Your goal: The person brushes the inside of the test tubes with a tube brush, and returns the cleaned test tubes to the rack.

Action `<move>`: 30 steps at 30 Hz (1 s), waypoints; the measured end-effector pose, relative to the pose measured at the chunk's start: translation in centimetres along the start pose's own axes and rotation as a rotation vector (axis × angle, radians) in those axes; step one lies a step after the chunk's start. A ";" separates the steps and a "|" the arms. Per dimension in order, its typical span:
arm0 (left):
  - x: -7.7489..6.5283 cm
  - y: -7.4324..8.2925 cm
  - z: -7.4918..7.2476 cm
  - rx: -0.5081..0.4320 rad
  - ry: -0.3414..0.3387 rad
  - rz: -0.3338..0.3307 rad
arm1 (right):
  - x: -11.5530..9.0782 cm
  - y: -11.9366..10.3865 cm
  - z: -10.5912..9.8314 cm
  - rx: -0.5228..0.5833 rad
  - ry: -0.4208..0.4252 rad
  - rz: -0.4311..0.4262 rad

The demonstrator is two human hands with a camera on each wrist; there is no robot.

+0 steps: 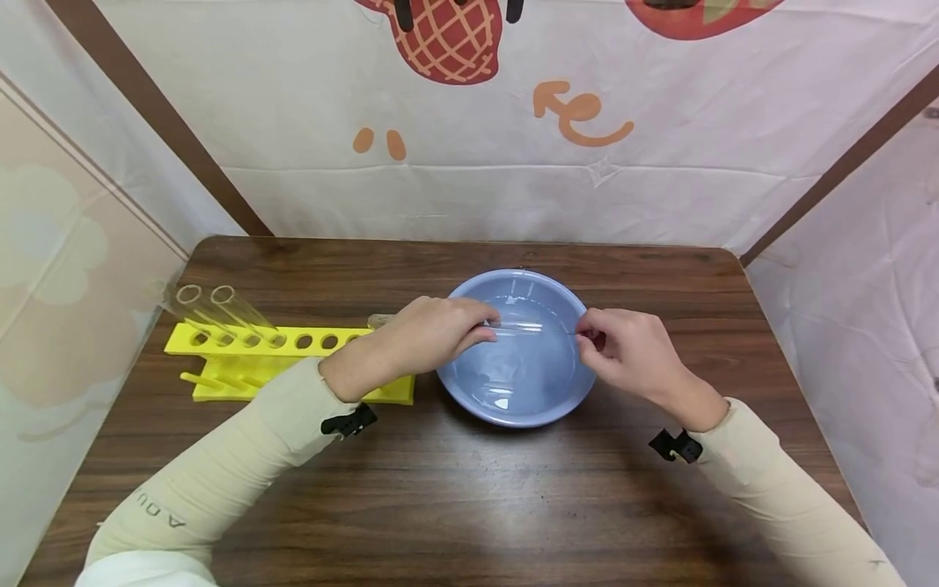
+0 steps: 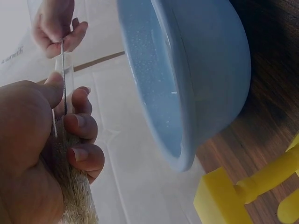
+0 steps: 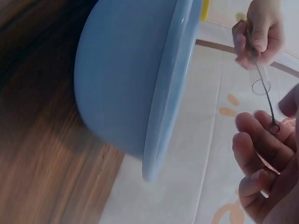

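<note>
Over the blue basin (image 1: 517, 420), my left hand (image 1: 433, 333) holds a clear glass test tube (image 1: 524, 328) lying roughly level, its open mouth to the right. Inside the tube, the pale bristles of a test tube brush (image 2: 77, 193) show in the left wrist view. The brush's twisted wire handle (image 2: 63, 70) comes out of the mouth. My right hand (image 1: 632, 350) pinches the handle's end, where a small wire ring (image 3: 274, 129) lies against the fingers. Behind the left hand shows a piece of clear glass (image 1: 379, 320); whether it is the held tube's end I cannot tell.
Left of the basin stands a yellow test tube rack (image 1: 293, 342), partly covered by my left forearm. Several clear tubes (image 1: 245, 314) lean in its left holes. The basin seems to hold water. Everything stands on a brown wooden table (image 1: 506, 514) with a printed cloth (image 1: 469, 196) behind.
</note>
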State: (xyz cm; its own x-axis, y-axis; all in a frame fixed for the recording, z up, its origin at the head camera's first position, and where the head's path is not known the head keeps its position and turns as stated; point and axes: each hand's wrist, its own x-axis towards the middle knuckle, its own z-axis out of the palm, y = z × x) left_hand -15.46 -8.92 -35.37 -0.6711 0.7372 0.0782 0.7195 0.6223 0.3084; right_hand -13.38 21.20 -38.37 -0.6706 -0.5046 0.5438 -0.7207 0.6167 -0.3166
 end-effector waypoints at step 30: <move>-0.6 -0.3 0.3 -0.039 0.016 0.010 | 0.6 -1.1 -0.5 0.593 -0.247 0.519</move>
State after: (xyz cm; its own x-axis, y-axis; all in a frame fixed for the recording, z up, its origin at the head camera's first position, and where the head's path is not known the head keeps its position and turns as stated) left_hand -15.22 -9.48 -35.79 -0.6666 0.7390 0.0971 0.7192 0.6035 0.3443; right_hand -12.83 20.54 -37.29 -0.9131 -0.4046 0.0506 -0.2354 0.4218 -0.8756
